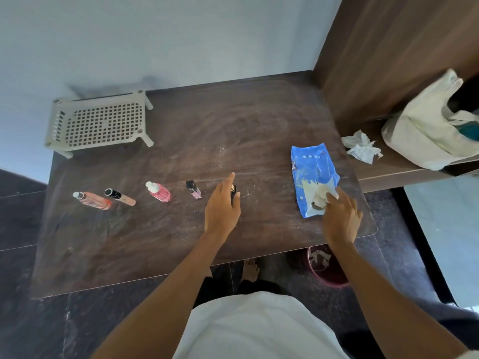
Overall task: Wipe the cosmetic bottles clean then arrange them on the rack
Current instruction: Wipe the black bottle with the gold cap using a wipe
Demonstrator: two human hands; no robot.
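Two hands at work: the right hand [342,216] pinches a wipe [321,196] from the pack [313,172], while the left hand [221,206] holds a dark bottle [233,189] between thumb and fingers. Four more bottles [158,191] wait on the table [259,130], apparently unwiped. Beyond, the rack [99,123] holds none.

Dark wood worktop [181,242], streaked and dusty. A cream perforated rack [99,123] stands at its far left corner. 4 bottles sit in a row: orange bottle [93,200], tan tube [121,197], pink bottle [160,193], lilac bottle [194,190]. A 5th, the dark bottle [233,189], is partly hidden. At the right lies a blue wipes pack [311,161] with a wipe [320,193] sticking out.
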